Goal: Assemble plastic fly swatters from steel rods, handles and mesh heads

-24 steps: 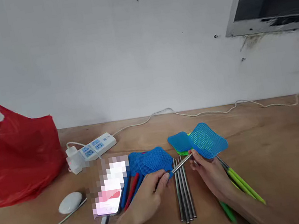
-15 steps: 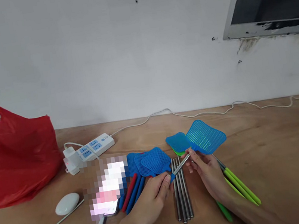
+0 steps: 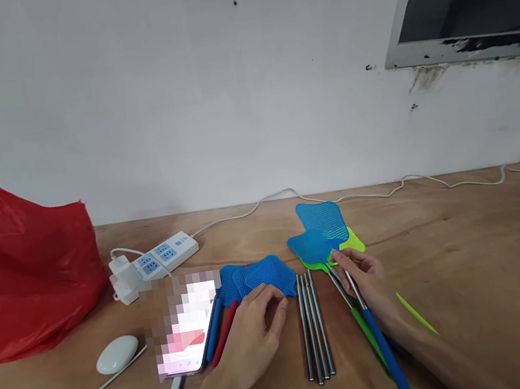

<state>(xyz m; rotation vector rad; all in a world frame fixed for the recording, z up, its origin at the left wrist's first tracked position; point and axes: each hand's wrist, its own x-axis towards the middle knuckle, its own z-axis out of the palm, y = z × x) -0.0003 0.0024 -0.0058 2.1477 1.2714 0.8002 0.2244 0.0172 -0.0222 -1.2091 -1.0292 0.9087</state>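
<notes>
My right hand (image 3: 368,279) pinches the neck of a blue fly swatter (image 3: 322,221), whose metal shaft runs down to a blue grip. It lies over other swatters, including a green one (image 3: 370,335) and a yellow-green one (image 3: 356,238); another blue head overlaps them. On the left, my left hand (image 3: 255,333) holds nothing, its thumb and curled fingers apart. It hovers by several overlapping blue swatter heads (image 3: 267,275) and partly covers their handles, among them a red handle (image 3: 226,334). Between my hands lie several metal rods (image 3: 314,330) side by side.
A lit phone (image 3: 197,326) lies left of the swatters, plugged into a white cable. Further left are a white mouse-shaped object (image 3: 117,354), a power strip (image 3: 166,255) and a red plastic bag (image 3: 30,270). A thin cord runs along the wall.
My left hand has let go of the blue handle. The blue swatter has turned, its head now further back and its handle toward me, on the right-hand group, still in my right fingers.
</notes>
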